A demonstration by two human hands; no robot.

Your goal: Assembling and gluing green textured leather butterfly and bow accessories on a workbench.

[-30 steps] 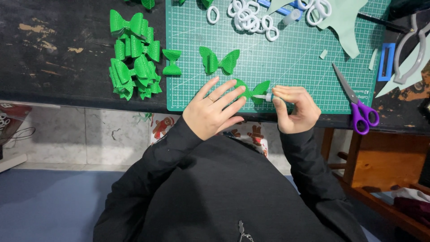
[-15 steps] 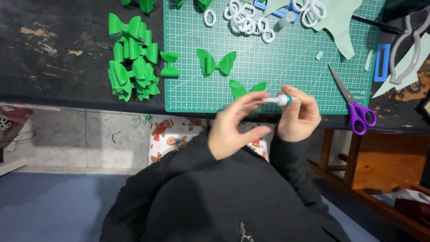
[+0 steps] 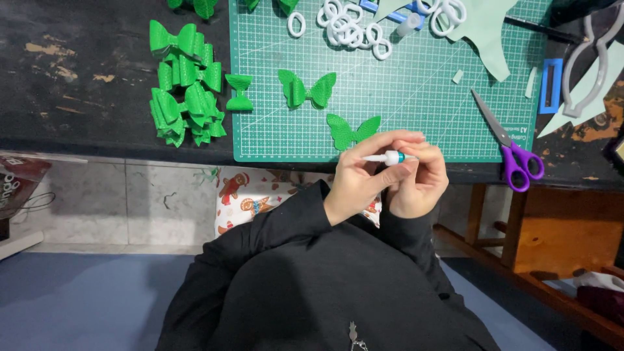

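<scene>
Both my hands are raised just in front of the table's near edge, together on a small glue tube (image 3: pixel 390 157) with a white nozzle pointing left and a teal collar. My left hand (image 3: pixel 364 172) curls its fingers over the nozzle end. My right hand (image 3: pixel 419 175) grips the tube's body. Just beyond my fingers a flat green butterfly-shaped cut-out (image 3: pixel 351 130) lies on the green cutting mat (image 3: pixel 416 97). A folded green bow (image 3: pixel 307 89) sits farther up the mat.
A pile of finished green bows (image 3: pixel 185 84) lies on the dark tabletop to the left, with a small bow piece (image 3: pixel 239 91) beside it. White rings (image 3: pixel 351 29) are at the mat's top. Purple-handled scissors (image 3: pixel 510 146) lie at the right. Pale green sheet offcuts (image 3: pixel 484 32) lie beyond.
My left hand lifted off the green cut-out on the mat and came to the tube in my right hand. Both hands now hold it closer to my body.
</scene>
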